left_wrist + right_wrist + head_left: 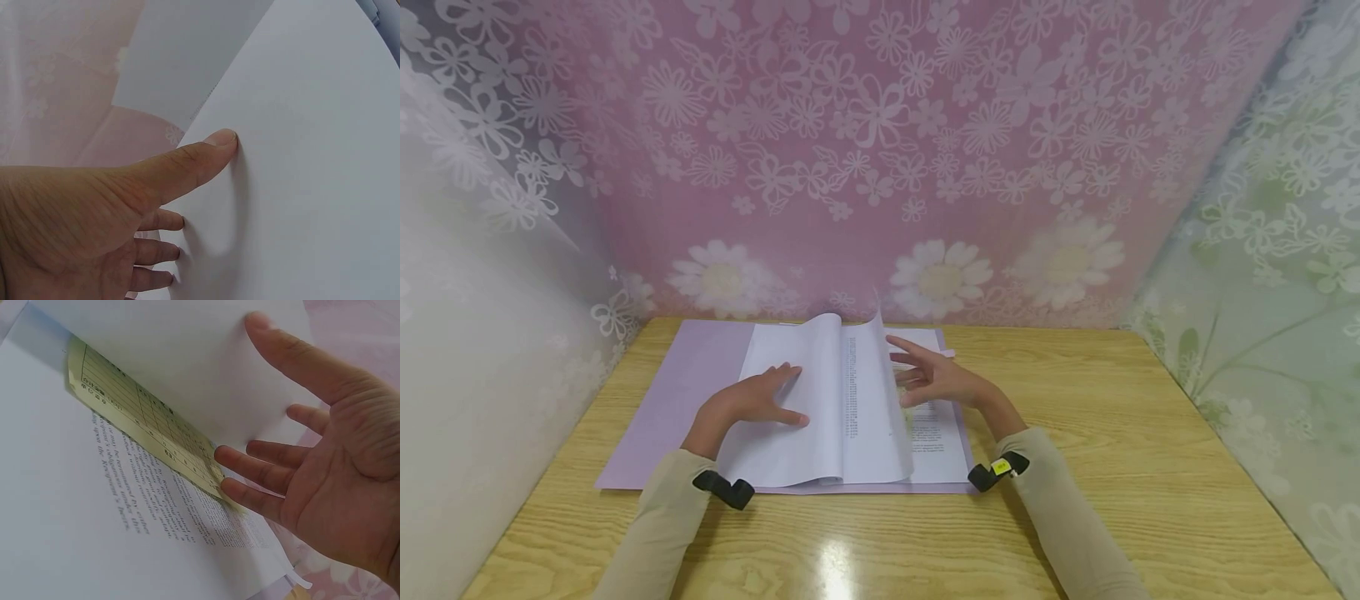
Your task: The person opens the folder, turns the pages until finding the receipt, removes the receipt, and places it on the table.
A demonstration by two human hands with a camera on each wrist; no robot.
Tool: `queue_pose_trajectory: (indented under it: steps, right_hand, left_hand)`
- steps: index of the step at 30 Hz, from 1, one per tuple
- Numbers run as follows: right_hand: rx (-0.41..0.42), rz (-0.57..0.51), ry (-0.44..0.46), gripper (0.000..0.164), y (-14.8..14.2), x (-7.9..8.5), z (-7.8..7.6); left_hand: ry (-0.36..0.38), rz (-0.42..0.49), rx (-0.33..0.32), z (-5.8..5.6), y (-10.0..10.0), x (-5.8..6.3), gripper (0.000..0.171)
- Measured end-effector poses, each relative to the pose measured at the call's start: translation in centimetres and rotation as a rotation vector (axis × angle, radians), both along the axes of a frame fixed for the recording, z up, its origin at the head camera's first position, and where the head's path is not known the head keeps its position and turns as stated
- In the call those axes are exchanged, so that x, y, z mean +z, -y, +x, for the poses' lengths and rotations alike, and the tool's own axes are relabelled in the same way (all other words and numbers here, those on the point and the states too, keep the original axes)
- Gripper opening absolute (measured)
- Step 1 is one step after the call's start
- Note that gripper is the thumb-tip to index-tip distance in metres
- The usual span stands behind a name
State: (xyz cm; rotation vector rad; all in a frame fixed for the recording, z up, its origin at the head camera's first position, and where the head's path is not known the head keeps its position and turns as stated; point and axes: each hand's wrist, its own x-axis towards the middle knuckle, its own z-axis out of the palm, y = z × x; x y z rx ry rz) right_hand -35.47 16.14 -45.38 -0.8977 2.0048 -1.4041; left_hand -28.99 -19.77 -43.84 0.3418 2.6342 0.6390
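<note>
A lilac folder (688, 392) lies opened out on the table, with white sheets in it. My left hand (751, 398) rests with spread fingers on the blank sheets (778, 442) on its left side; in the left wrist view the thumb and fingertips touch white paper. One printed sheet (872, 417) stands partly raised and curved near the middle. At its free edge is my right hand (943, 379), fingers apart and nothing gripped. Below that sheet, the right wrist view has a yellow slip with a ruled table (128, 403) on a page of printed text (119, 481).
Wood-grain table (1075, 400) surrounds the folder. A pink flowered curtain (820, 167) hangs along the back edge, and pale flowered sheeting (1270, 292) bounds the right side. A small white tab (949, 353) sticks out at the folder's right edge.
</note>
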Motion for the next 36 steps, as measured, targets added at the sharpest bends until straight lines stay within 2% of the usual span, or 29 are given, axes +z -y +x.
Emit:
queue_pose_trajectory:
  steps: [7,18,24,30,36]
  right_hand:
    - [0.022,0.011,-0.044,0.108,0.4,-0.2,0.2]
    - [0.038,0.007,-0.038,0.106,0.9,0.0,0.7]
    - [0.053,-0.002,-0.045,0.107,1.1,0.0,0.7]
    - [0.045,0.013,-0.051,0.106,1.2,-0.1,0.8]
    - [0.039,0.026,-0.062,0.106,1.3,-0.1,0.9]
  left_hand:
    - [0.001,0.004,0.0,0.0,0.1,-0.1,0.108]
    - [-0.02,0.001,-0.01,0.1,0.1,0.4,0.104]
    - [-0.086,0.036,-0.026,0.3,-0.1,1.3,0.095]
    - [-0.185,0.066,-0.034,0.5,-0.4,1.8,0.085]
    - [-0.269,0.148,-0.036,0.6,-0.9,2.1,0.08]
